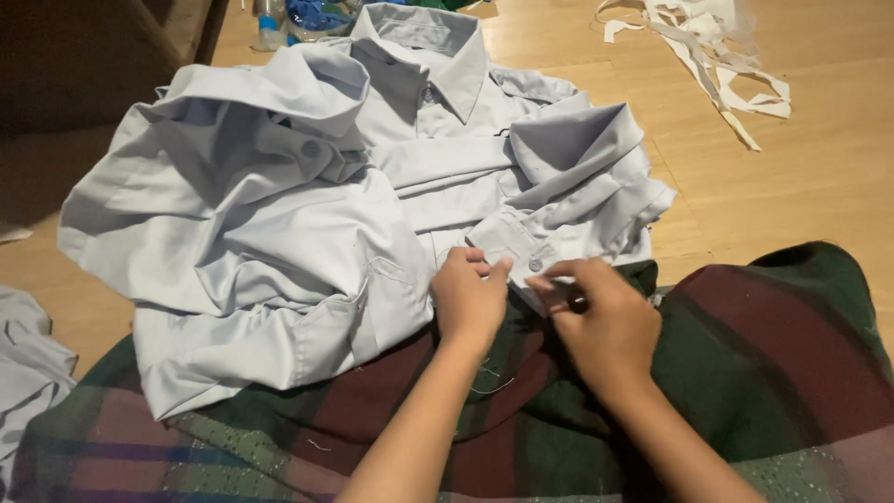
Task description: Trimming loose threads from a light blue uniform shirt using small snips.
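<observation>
From the head camera: the left hand pinches a pale blue shirt's buttoned cuff, fingers closed on it; the right hand, curled round a small dark tool, touches it. At least two soft, light shirts lie heaped over a plaid cloth on the wooden floor; cloth strips lie toward the floor's far right.

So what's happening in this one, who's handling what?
A person works with both bare hands on a pile of pale blue shirts spread over a wooden floor and a dark plaid cloth. The left hand pinches a shirt cuff near its button; the right hand touches the same cuff and grips a small dark object that cannot be made out. White fabric strips lie at the upper right.
</observation>
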